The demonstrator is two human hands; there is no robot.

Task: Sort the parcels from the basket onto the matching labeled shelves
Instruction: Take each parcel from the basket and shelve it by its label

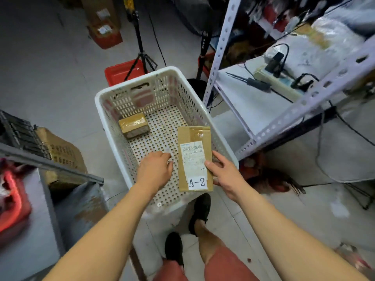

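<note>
— Where's the A-2 parcel [195,159] sitting?
— Centre frame, over the white basket [113,126]; the right hand [224,175] is pinching its right edge.
— The left hand [157,169]?
— Hovering just beside it, fingers loosely curled, holding nothing.
— Around?
— A small taped box [134,125] is lying in the basket, metal shelving [284,116] is standing upper right.

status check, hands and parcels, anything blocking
Right hand grips flat A-2 parcel over basket. Left hand loosely curled, holds nothing. Taped brown parcel left inside. Nothing blocking.
</note>
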